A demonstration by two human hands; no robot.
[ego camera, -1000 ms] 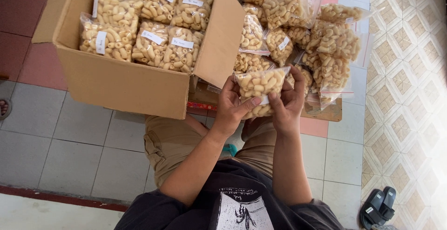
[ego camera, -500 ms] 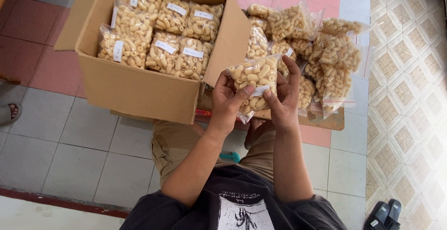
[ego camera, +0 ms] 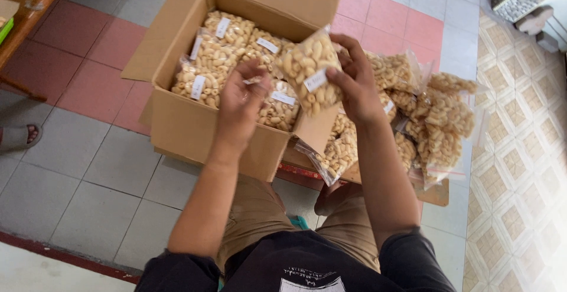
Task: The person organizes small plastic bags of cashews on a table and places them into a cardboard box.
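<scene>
Looking down from the head view: right hand (ego camera: 354,85) gripping a clear bag of pale snack pieces (ego camera: 308,70), fingers (ego camera: 338,74) pinching its right edge beside a small white label, thumb on the near side. Bag held upright in the air above the right-hand corner of an open cardboard box (ego camera: 195,129). Left hand (ego camera: 242,100) just left of the bag, palm toward the camera, fingers (ego camera: 255,73) loosely curled, tips touching the bag's lower left edge rather than clamping it. Inside the box, more labelled bags (ego camera: 221,58) packed side by side. Right of the box, a loose heap of the same bags (ego camera: 434,120) lying on a low wooden board (ego camera: 437,194) on the tiled floor (ego camera: 71,168). Knees in tan shorts (ego camera: 260,215) below, dark shirt at the bottom edge.
</scene>
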